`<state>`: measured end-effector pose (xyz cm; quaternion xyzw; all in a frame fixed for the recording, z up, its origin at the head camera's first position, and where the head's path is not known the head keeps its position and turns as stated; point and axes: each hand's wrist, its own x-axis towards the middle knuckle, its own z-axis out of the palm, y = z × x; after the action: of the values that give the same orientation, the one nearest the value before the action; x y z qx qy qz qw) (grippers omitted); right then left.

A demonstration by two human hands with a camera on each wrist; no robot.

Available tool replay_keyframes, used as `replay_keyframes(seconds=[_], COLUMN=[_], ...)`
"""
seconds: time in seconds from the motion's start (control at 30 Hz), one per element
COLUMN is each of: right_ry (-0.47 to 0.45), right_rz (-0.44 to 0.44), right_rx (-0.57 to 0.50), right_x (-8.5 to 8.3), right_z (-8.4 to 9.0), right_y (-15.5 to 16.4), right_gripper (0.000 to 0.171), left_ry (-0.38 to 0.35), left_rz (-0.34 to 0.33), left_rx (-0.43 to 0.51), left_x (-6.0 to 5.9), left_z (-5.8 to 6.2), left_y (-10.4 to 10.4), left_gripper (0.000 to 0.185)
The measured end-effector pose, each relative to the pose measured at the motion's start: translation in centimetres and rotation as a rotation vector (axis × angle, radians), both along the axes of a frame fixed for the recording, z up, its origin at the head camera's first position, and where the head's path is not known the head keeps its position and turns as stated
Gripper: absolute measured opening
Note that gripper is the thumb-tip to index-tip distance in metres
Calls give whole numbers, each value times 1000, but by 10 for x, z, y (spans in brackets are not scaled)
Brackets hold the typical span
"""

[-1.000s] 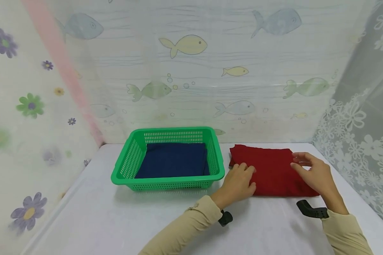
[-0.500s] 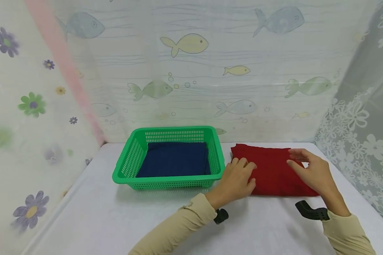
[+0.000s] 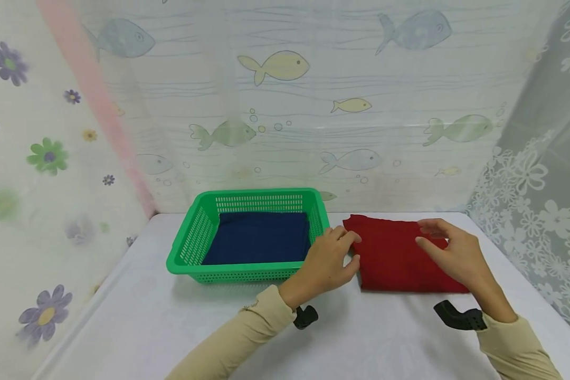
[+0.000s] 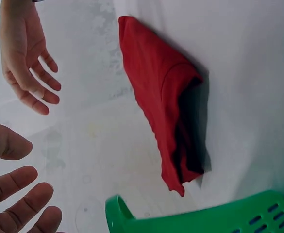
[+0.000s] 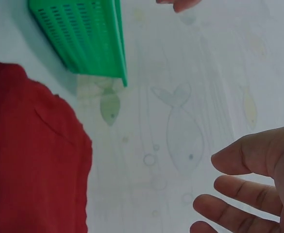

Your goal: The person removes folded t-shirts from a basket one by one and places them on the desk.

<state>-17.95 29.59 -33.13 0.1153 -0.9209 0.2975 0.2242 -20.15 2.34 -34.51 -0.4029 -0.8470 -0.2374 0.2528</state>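
Note:
A folded piece of red cloth (image 3: 399,258) lies on the table to the right of the basket, its layered folded edge showing in the left wrist view (image 4: 161,97). My left hand (image 3: 324,264) hovers between the basket and the cloth's left end, fingers loosely bent and holding nothing. Above the cloth's right part is my right hand (image 3: 451,256), its thumb and fingers spread apart with nothing between them. Both wrist views show a gap between the hands and the cloth. Folded navy cloth (image 3: 261,237) lies flat inside the green basket (image 3: 247,268).
The basket stands at the back middle of the white table (image 3: 138,322), its right side partly behind my left hand. A curtain with fish (image 3: 280,66) hangs along the back edge. Flowered curtains (image 3: 47,155) close off both sides.
My left hand has come away from the red cloth and shifted left, in front of the basket's right side. The right hand has moved slightly left over the cloth, which stays in place.

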Motion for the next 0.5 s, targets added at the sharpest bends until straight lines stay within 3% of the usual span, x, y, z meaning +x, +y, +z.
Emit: replay_keyframes(seconds=[0.27,0.5], right_ry=[19,-43], right_rz=[46,71], right_rx=[-55,-141], right_x=[-6,-10], right_z=[3,10], right_y=[-15,-26], right_gripper=[37,40], left_ry=[-60,-281], left_rz=[14,-41], left_rx=[71,165], left_x=[-2,-4], left_z=[3,7], left_y=[-23,-43], left_gripper=[20,21])
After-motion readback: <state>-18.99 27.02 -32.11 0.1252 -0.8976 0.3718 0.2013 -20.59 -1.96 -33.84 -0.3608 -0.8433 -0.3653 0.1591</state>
